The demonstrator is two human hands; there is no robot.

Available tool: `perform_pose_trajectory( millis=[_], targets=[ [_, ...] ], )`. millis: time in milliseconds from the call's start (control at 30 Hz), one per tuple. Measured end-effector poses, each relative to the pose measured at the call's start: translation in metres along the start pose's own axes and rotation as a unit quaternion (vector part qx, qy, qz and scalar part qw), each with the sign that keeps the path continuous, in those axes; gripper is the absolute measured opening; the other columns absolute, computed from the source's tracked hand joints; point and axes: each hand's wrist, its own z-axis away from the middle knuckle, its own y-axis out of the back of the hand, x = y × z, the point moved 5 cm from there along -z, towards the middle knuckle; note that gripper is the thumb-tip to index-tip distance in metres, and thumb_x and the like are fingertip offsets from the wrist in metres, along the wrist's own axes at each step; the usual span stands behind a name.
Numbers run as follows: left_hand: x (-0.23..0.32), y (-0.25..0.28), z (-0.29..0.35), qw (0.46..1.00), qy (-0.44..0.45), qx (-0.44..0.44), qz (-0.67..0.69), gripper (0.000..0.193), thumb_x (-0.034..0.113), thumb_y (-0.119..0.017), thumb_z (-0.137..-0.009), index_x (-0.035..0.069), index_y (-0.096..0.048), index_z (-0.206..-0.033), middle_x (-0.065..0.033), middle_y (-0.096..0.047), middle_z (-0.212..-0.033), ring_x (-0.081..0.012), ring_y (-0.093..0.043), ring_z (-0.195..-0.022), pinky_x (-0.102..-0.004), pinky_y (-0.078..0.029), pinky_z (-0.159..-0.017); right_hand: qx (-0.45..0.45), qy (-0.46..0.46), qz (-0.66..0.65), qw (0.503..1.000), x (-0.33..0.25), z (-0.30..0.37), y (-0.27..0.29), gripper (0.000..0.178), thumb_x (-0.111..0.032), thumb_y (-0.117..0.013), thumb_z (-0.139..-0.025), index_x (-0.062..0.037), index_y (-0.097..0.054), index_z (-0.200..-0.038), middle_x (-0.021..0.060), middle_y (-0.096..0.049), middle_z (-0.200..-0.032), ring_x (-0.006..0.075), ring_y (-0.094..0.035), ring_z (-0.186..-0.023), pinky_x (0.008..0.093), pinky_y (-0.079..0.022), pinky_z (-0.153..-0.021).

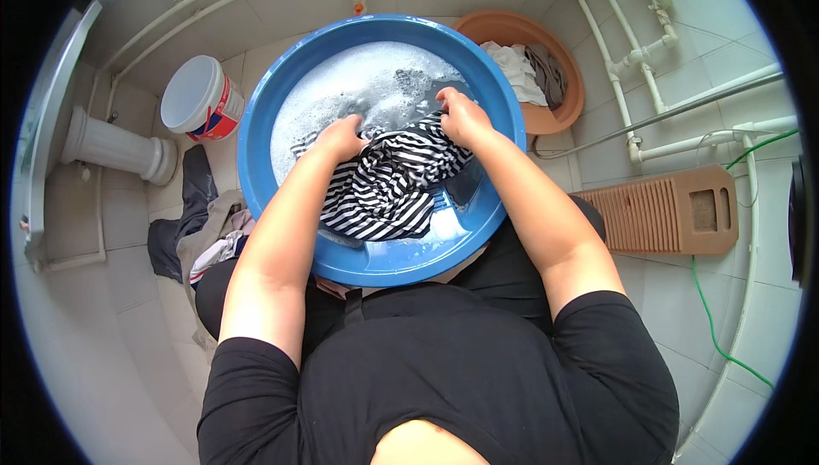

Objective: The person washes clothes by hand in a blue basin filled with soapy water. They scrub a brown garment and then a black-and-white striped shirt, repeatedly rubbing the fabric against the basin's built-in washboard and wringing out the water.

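A black-and-white striped garment (384, 179) lies bunched and wet in a large blue basin (253, 136) of sudsy water. My left hand (343, 138) grips the garment's far left part, its fingertips hidden by cloth and foam. On the other side, my right hand (463, 119) is closed on the garment's upper right edge, thumb and fingers bent. The cloth's near end rests on a ridged sloping part (448, 222) of the basin's near wall. White foam (333, 81) covers much of the far water. Dark cloth (465, 182) shows beside the striped garment at the right.
A white bucket (189, 94) stands at the left beside a white pedestal (119, 148). Several clothes (200, 226) lie on the floor there. An orange-brown basin (573, 81) holds clothes at the far right. A brown washboard (653, 209) lies at the right, near white pipes (627, 107).
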Motion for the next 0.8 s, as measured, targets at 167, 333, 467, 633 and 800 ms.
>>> perform_pose_trajectory(
  millis=[167,333,467,633,800],
  targets=[
    [-0.004,0.001,0.023,0.99,0.028,-0.126,-0.049,0.05,0.039,-0.068,-0.067,0.0,-0.063,-0.099,-0.0199,-0.062,-0.102,-0.0319,-0.058,-0.1,-0.0381,-0.045,-0.086,-0.225,-0.073,0.151,0.96,0.035,0.0,-0.053,0.052,-0.047,-0.047,-0.084,-0.0088,-0.053,-0.118,0.0146,-0.054,-0.12,0.0314,-0.05,-0.111,0.0383,-0.041,-0.092],
    [0.023,0.028,0.061,0.939,-0.124,-0.065,0.315,0.036,0.015,-0.066,-0.068,-0.001,-0.06,-0.1,-0.0147,-0.058,-0.111,-0.023,-0.058,-0.096,-0.032,-0.045,-0.084,-0.18,0.028,0.093,0.979,0.021,-0.012,-0.058,0.047,-0.045,-0.051,-0.081,-0.0044,-0.063,-0.101,0.0128,-0.059,-0.112,0.032,-0.056,-0.102,0.0411,-0.044,-0.085],
    [0.028,0.017,0.077,0.66,-0.075,-0.028,0.747,0.027,0.014,-0.06,-0.077,0.002,-0.057,-0.101,-0.0122,-0.061,-0.105,-0.0227,-0.06,-0.094,-0.038,-0.048,-0.084,-0.08,-0.017,-0.463,0.883,-0.037,-0.008,-0.045,0.034,-0.031,-0.057,-0.084,0.0019,-0.059,-0.092,0.0098,-0.061,-0.086,0.0157,-0.056,-0.079,0.03,-0.046,-0.071],
    [0.03,-0.008,0.089,0.539,0.109,0.139,0.824,0.039,0.041,-0.043,-0.09,0.007,-0.056,-0.104,-0.0081,-0.062,-0.096,-0.0234,-0.061,-0.09,-0.0389,-0.048,-0.084,0.034,0.116,-0.524,0.843,-0.14,0.064,-0.024,0.024,-0.024,-0.058,-0.081,0.0006,-0.058,-0.084,0.0093,-0.059,-0.08,0.0167,-0.055,-0.071,0.0299,-0.045,-0.065],
    [0.02,-0.029,0.086,0.499,-0.006,0.026,0.866,0.042,0.048,-0.044,-0.089,0.009,-0.05,-0.073,-0.0068,-0.055,-0.073,-0.0182,-0.055,-0.072,-0.0349,-0.046,-0.067,0.134,0.263,-0.323,0.899,-0.171,0.111,-0.008,0.018,-0.025,-0.06,-0.075,-0.0075,-0.06,-0.074,0.0121,-0.057,-0.075,0.0312,-0.057,-0.07,0.038,-0.046,-0.063]
  ],
)
